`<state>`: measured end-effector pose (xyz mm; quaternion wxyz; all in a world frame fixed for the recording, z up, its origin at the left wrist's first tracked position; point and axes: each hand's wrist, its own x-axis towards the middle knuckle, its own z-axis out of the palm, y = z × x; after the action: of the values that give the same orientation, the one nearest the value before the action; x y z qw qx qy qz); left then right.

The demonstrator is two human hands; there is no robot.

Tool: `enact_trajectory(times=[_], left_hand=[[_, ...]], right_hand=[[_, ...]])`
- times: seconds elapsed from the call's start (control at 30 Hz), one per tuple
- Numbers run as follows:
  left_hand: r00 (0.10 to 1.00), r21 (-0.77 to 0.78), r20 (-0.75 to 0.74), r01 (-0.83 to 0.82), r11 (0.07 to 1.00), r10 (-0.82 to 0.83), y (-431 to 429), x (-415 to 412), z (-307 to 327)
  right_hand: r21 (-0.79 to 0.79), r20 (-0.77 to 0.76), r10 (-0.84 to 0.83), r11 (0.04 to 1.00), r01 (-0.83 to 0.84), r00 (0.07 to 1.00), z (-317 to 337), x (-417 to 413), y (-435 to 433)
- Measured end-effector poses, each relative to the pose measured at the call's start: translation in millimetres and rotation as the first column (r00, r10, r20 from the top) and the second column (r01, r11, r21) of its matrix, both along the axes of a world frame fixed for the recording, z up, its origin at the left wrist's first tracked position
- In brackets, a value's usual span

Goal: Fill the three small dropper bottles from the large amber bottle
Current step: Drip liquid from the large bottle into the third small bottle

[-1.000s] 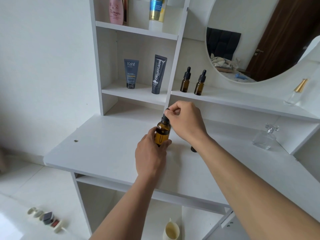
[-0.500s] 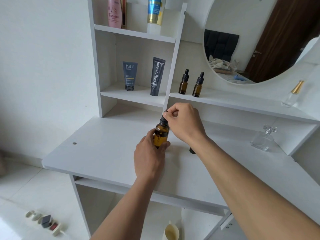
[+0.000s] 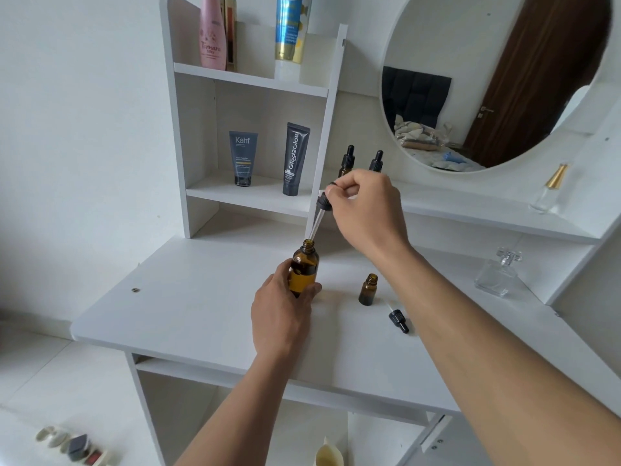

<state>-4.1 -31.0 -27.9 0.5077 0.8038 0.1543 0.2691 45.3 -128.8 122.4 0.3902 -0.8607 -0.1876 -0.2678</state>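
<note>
Amber bottle (image 3: 304, 269), centre frame, is sitting in the left hand's (image 3: 280, 314) grip; right hand (image 3: 364, 213) is pinching a dropper (image 3: 323, 203) above it.

The large bottle (image 3: 304, 267) stands upright near the middle of the worktop (image 3: 201, 297), held in the left grip (image 3: 280, 307). Above it a dropper (image 3: 319, 213) hangs tilted with its tip at the bottle's mouth, pinched in the right grip (image 3: 366, 210). Right of the large bottle stands a small open bottle (image 3: 368, 290). Further right and nearer the front, a dropper cap (image 3: 398, 321) lies on its side. A flask (image 3: 499, 274) sits far right. On the shelf (image 3: 470, 206) behind, two small dropper bottles (image 3: 347, 161) (image 3: 377, 161) stand side by side, partly behind the right grip. Two tubes (image 3: 242, 158) (image 3: 294, 159) stand left of them, past a divider (image 3: 331, 129).
</note>
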Motion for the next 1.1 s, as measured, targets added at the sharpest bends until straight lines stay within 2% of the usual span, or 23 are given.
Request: enact_trajectory(times=[0.33,0.7,1.1], left_hand=[[1.000,0.021,0.006,-0.003,1.000,0.003,1,1,-1],[1.000,0.028,0.003,0.006,1.000,-0.006,1,3,-2],[1.000,0.032,0.010,0.000,1.000,-0.001,0,3,-3]], right_hand=[[0.187,0.009,-0.076,0.980,0.073,0.997,26,5,-33],[0.096,-0.092,-0.198,0.974,0.206,0.976,3,6,-90],[0.045,-0.152,-0.201,0.977,0.210,0.968,-24,9,-95]])
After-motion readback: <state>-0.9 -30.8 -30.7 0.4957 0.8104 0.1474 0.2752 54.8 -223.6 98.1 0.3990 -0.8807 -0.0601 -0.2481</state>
